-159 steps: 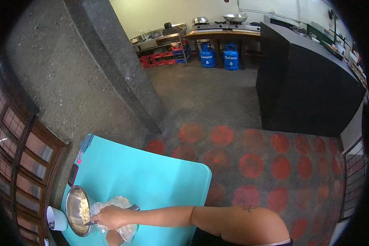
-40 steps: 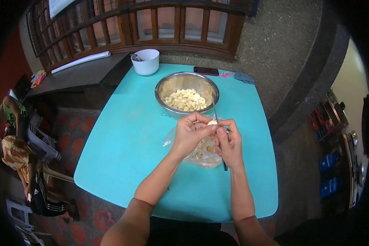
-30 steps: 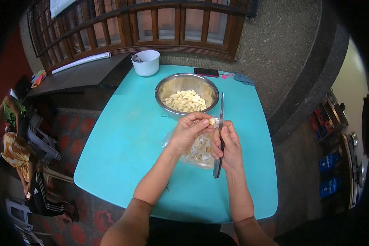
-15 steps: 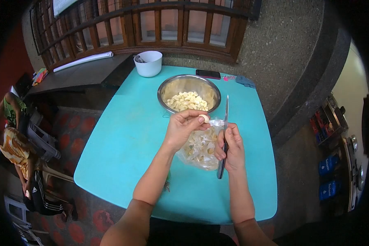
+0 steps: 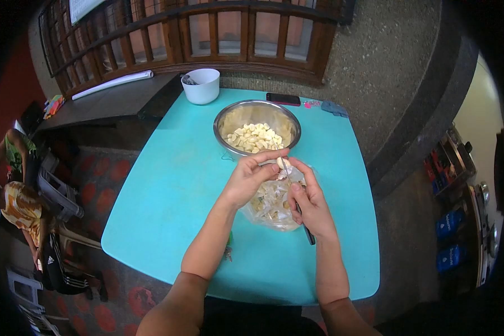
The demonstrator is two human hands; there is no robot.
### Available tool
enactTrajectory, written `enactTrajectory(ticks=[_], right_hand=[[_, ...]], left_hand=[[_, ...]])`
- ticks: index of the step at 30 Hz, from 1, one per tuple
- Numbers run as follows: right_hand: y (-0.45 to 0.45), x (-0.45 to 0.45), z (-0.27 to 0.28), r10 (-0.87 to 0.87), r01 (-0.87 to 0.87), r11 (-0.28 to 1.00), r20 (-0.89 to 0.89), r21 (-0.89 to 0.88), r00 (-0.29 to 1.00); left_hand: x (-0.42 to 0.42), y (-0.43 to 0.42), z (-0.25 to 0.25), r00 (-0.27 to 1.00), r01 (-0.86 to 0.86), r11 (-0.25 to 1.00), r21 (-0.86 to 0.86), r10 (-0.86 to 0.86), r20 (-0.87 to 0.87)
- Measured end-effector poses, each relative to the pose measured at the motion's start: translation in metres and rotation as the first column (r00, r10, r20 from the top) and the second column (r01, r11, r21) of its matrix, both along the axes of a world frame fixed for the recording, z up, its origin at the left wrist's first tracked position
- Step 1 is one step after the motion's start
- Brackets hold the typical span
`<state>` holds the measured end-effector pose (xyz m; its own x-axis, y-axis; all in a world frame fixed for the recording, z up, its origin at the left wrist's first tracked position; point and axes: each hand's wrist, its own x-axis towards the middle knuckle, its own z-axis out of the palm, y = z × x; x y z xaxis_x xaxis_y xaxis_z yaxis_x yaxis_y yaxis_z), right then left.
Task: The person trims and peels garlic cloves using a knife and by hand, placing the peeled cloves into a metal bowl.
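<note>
My left hand pinches a pale garlic clove between thumb and fingers. Wrapped around a black-handled knife, my right hand has brought the blade up against the clove, its index finger reaching toward it. Just beyond both hands sits a steel bowl, partly filled with peeled cloves. Below them a clear plastic bag lies on the table with papery scraps inside; my right hand hides part of it.
On the turquoise table are a white bowl, a phone, a dark blue cloth and some keys by my left forearm. Two people sit at the left. A wall with a barred window stands behind.
My right hand has tipped the knife from upright and moved it left, so its blade now meets the clove. The left hand still holds the clove in nearly the same place.
</note>
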<state>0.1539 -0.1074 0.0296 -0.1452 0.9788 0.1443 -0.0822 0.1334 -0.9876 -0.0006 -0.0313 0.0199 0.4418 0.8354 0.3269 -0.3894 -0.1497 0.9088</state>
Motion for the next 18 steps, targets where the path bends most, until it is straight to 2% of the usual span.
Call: enactTrajectory(ticks=[4,12,15,18], right_hand=[[0.0,-0.001,-0.001,0.008,-0.009,1.0,-0.017,-0.029,1.0],[0.006,-0.002,-0.003,-0.004,0.005,1.0,0.02,-0.029,1.0],[0.008,0.002,-0.006,0.045,-0.052,0.995,-0.087,-0.081,0.995],[0.01,0.003,-0.014,0.046,-0.054,0.997,-0.122,-0.059,0.991]], left_hand=[[0.001,0.002,-0.005,0.999,-0.043,0.999,-0.02,0.043,-0.015],[-0.003,0.01,-0.01,0.993,-0.082,0.994,-0.073,0.088,0.083],[-0.003,0.011,-0.011,0.991,-0.097,0.991,-0.087,0.105,0.087],[-0.003,0.011,-0.013,0.991,-0.1,0.991,-0.092,0.108,0.08]])
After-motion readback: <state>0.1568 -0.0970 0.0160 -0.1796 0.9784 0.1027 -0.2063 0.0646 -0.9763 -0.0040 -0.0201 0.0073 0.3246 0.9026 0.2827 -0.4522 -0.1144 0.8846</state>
